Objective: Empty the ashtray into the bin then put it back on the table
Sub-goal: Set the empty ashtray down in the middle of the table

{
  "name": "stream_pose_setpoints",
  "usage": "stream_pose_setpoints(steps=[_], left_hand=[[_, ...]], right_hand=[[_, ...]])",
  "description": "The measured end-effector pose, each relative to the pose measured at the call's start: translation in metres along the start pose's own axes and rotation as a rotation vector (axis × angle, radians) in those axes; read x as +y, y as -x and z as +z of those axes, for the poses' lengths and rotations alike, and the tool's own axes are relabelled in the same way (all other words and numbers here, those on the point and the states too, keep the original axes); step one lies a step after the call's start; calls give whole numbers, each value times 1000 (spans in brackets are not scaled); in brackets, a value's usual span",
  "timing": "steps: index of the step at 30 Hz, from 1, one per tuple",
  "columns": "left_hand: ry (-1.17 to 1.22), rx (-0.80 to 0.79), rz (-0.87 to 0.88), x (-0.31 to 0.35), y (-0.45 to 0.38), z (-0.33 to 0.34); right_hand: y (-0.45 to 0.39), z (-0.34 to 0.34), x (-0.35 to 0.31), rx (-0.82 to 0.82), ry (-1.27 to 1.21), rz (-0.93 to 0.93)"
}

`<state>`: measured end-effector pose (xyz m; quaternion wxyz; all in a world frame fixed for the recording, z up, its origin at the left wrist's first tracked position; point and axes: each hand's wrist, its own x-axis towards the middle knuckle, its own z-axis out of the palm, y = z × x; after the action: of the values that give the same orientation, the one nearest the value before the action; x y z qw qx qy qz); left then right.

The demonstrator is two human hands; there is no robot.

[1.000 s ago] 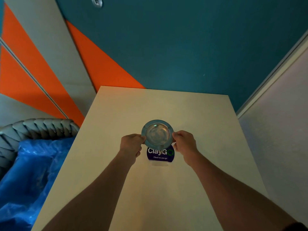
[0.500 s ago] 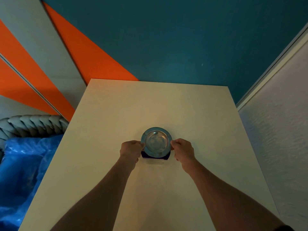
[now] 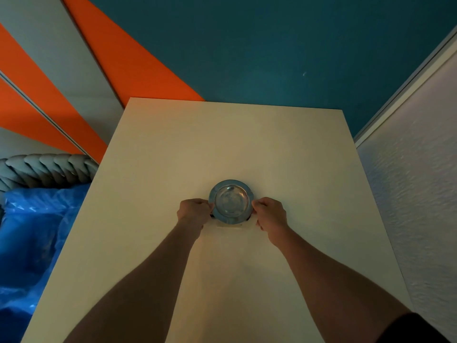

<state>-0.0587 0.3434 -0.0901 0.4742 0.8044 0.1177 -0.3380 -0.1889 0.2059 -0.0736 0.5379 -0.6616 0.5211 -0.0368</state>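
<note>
There is one camera only, worn on the person's head, looking forward and steeply down over both forearms onto the tabletop (image 3: 222, 149). It sits close, wide-angled, so edges bend. The teal wall (image 3: 284, 45) fills the top, a blue-lined bin (image 3: 29, 231) the left edge, perhaps at floor level.

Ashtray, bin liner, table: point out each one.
ashtray (image 3: 231, 203): head view, centre of its shiny bowl.
blue bin liner (image 3: 32, 233): head view, crumpled plastic inside the woven basket.
table (image 3: 230, 144): head view, bare top beyond the ashtray.
</note>
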Motion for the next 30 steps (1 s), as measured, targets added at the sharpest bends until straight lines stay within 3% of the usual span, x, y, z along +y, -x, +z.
stream_pose_setpoints(steps=[30], left_hand=[[-194,60,170,15,-4,-6]], right_hand=[[7,-7,19,-12,14,62]])
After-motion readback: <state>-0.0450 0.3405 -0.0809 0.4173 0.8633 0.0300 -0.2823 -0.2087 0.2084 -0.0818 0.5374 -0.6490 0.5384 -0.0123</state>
